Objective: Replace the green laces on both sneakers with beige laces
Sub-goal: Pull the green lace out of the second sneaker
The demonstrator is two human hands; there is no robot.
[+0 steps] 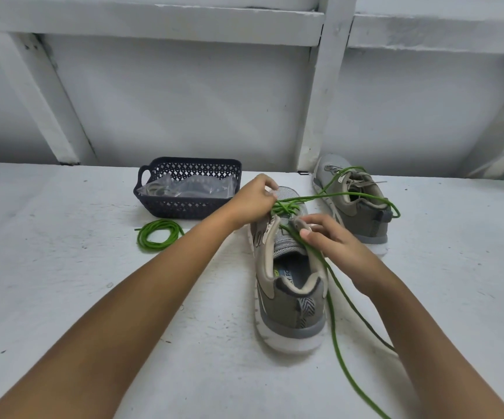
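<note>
Green lace [287, 209] is still threaded through the front eyelets of the near sneaker [290, 285], which stands on the white surface [63, 252] with its heel toward the camera. The left hand [255, 201] reaches over the toe end of this sneaker, its grip closed with curled fingertips pinching the lace at the crossings. The right hand [329, 237] sits at the sneaker's right eyelet edge, beside the tongue, with the thumb pressed down on the lace strands there and the fingers curled over them in a tight grip. From that point two loose strands run down along the right side of the near sneaker and trail toward the camera. Another loop of the same lace reaches behind and to the right, lying across the second sneaker [355, 207], which stands well apart from the near one. To the left of the near sneaker lies a coiled lace [157, 237], also green. Just behind that coil is a dark basket [188, 207] holding clear plastic bags [184, 189].
</note>
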